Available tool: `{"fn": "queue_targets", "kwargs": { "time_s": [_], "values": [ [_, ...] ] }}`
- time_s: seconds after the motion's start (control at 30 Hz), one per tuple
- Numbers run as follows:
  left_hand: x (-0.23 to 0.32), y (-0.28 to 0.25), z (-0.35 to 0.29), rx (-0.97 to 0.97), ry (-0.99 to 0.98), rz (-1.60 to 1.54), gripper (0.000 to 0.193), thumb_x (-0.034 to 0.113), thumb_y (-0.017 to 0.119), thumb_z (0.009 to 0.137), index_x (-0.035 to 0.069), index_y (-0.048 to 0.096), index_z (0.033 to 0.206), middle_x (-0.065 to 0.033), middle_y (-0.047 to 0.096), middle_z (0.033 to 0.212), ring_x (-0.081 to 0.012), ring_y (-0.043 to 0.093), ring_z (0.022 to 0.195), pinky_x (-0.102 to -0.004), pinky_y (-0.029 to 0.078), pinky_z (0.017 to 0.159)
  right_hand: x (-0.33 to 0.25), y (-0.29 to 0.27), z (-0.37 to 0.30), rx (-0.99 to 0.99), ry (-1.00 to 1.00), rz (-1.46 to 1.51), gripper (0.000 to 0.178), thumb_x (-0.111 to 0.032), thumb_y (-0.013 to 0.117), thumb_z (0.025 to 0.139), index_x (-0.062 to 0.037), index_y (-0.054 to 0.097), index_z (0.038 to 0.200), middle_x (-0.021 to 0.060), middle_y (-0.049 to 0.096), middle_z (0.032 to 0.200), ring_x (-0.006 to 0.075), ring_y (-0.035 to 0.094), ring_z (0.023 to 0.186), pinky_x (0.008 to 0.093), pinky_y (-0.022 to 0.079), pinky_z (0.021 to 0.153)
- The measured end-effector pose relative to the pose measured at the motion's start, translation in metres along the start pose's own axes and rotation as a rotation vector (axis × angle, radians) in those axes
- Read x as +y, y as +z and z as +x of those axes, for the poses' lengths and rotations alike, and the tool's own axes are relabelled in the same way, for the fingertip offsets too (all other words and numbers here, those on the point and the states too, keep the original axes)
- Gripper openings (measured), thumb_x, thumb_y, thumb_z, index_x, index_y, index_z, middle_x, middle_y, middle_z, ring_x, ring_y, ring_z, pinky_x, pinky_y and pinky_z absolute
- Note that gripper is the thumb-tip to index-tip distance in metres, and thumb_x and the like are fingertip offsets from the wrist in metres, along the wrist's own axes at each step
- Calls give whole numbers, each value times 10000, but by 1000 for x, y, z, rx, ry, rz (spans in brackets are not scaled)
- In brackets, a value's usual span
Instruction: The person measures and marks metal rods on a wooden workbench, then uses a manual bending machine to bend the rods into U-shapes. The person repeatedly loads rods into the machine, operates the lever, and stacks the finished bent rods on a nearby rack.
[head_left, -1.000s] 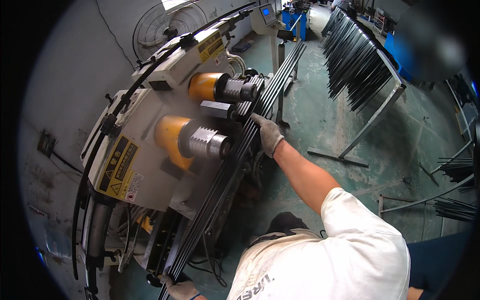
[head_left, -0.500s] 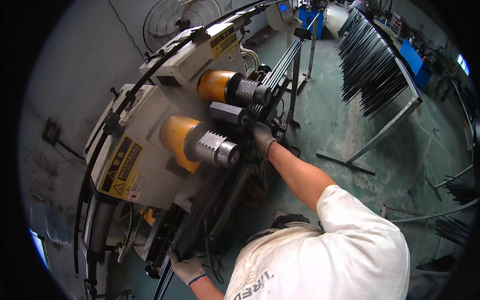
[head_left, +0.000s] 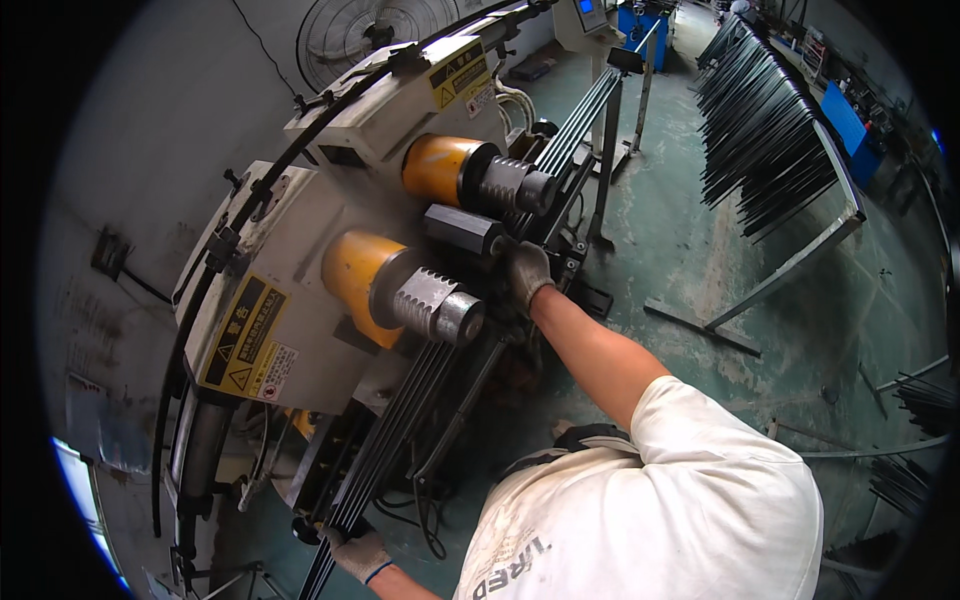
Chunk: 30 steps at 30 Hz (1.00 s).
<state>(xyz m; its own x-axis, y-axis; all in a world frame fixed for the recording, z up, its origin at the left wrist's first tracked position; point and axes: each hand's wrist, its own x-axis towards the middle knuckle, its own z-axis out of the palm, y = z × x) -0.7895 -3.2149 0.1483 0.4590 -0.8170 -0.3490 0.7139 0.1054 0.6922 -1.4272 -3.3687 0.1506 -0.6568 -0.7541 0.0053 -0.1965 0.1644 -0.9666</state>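
A bundle of long dark metal rods point(head_left: 402, 412) runs slantwise along a cream machine point(head_left: 300, 260), passing below its two orange-collared, toothed steel shafts. Near the lower end, my left hand point(head_left: 357, 553), in a pale knit glove, is closed on the rods with its fingers over their edge. My right hand point(head_left: 527, 277), gloved too, is curled at the rods between the two shafts, beside the end of a dark hexagonal block point(head_left: 463, 229). Its fingertips are partly hidden. The lower toothed shaft point(head_left: 437, 305) is just left of my right hand, the upper one point(head_left: 518, 185) just above it.
A rack point(head_left: 840, 180) hung with many thin black rods stands on the green floor at the right. More rods point(head_left: 925, 400) lie at the far right. A caged fan point(head_left: 375, 35) and a small control screen point(head_left: 588, 12) are at the back. Black hoses arch over the machine.
My left hand has shifted slightly down and left along the rods. My right hand stays near the hexagonal block. The view has turned a little, moving the rack rightward.
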Motion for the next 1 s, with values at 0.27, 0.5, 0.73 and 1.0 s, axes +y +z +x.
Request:
{"fn": "queue_targets", "kwargs": {
  "time_s": [0.27, 0.5, 0.73, 1.0],
  "values": [
    [-58, 91, -56, -153, -190, 2, 584, 407, 697, 1142, -23, 678, 1537, -210, 683, 1583, -396, 630, 1456, -553, 460, 1298, -20, -17, -39, 41, -205, -188, 438, -464, 604, 1099, -68, 792, 1103, 158, 817, 945, 365, 803, 894, 494, 580, 770],
    [-56, 107, -73, -193, -286, -142, 487, 422, 683, 1142, 19, 763, 1404, -195, 744, 1486, -409, 658, 1415, -592, 476, 1267, 76, -66, -36, -14, -433, -754, 409, -382, 645, 1180, -30, 791, 1329, 84, 829, 1173, 193, 777, 1103, 342, 589, 1001],
    [-47, 82, -52, -57, -42, -109, 368, 322, 674, 1168, 8, 777, 1331, -134, 812, 1348, -309, 747, 1280, -489, 554, 1197, 101, -130, -111, 51, 478, 456, 463, -447, 727, 1142, -20, 800, 1305, 47, 830, 1147, 184, 774, 1008, 367, 622, 894],
    [-109, 123, -85, -172, -277, -158, 494, 382, 709, 1153, 36, 680, 1503, -147, 718, 1543, -357, 657, 1443, -549, 486, 1287, 168, -107, -90, -145, 605, 506, 473, -440, 679, 1148, -36, 767, 1378, 102, 828, 1223, 266, 770, 1076, 414, 614, 929]
  ]
}}
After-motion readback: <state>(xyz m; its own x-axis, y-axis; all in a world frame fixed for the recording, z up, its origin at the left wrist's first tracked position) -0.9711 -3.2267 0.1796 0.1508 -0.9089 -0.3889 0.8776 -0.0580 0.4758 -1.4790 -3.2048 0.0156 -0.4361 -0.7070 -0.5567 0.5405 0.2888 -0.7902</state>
